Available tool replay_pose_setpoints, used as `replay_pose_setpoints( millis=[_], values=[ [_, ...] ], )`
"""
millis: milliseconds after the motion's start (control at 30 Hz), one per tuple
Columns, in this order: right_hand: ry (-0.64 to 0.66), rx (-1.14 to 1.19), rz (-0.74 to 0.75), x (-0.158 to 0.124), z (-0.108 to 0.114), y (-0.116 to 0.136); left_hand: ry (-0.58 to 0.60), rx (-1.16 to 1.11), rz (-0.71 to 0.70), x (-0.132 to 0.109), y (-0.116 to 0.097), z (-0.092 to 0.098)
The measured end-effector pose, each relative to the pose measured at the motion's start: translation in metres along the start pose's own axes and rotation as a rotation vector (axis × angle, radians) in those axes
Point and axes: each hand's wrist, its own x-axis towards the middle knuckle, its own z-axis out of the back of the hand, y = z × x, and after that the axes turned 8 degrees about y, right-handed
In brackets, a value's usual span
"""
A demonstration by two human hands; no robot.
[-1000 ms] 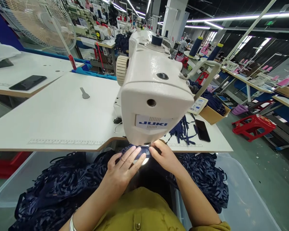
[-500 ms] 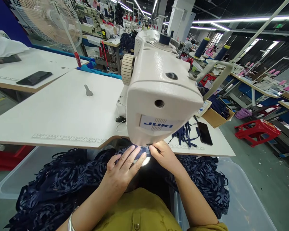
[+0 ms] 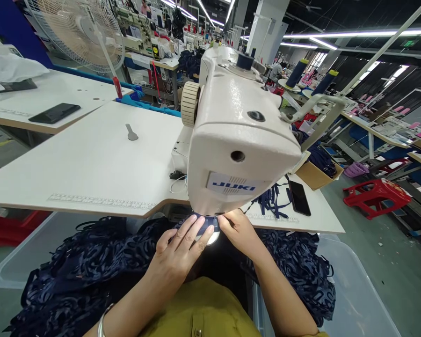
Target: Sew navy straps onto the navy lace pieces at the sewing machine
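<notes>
A cream JUKI sewing machine (image 3: pixel 236 135) stands on the white table (image 3: pixel 87 164) right in front of me. Under its head lies a navy fabric strip (image 3: pixel 206 223). My left hand (image 3: pixel 180 250) rests flat on that strip with fingers spread. On the strip's right side, my right hand (image 3: pixel 239 230) pinches its edge at the machine's foot. The needle area is hidden by the machine head. Heaps of navy strips (image 3: pixel 87 271) fill my lap and the clear bins on both sides.
A black phone (image 3: pixel 299 198) and loose navy strips (image 3: pixel 270 199) lie on the table right of the machine. Another phone (image 3: pixel 54 113) sits on the left table, near a fan (image 3: pixel 77 32). A red stool (image 3: pixel 377 194) stands on the floor at right.
My view has shifted slightly, so the machine sits further right in frame. Both hands stay on the navy strip under the machine head.
</notes>
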Motion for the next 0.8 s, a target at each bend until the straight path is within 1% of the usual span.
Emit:
replay_pose_setpoints(
  millis=[300,600,800],
  values=[
    [-0.013,0.046,0.008,0.0005,-0.0018,-0.0018,0.081,-0.043,0.024,0.0003,-0.0036,0.0078],
    [-0.003,0.071,-0.021,-0.0003,-0.0015,0.0029,0.053,-0.030,0.034,-0.0001,-0.0040,0.0046],
    [-0.033,0.091,-0.010,0.0008,-0.0034,0.0033,0.022,-0.024,0.041,-0.0026,-0.0032,0.0015]
  ],
)
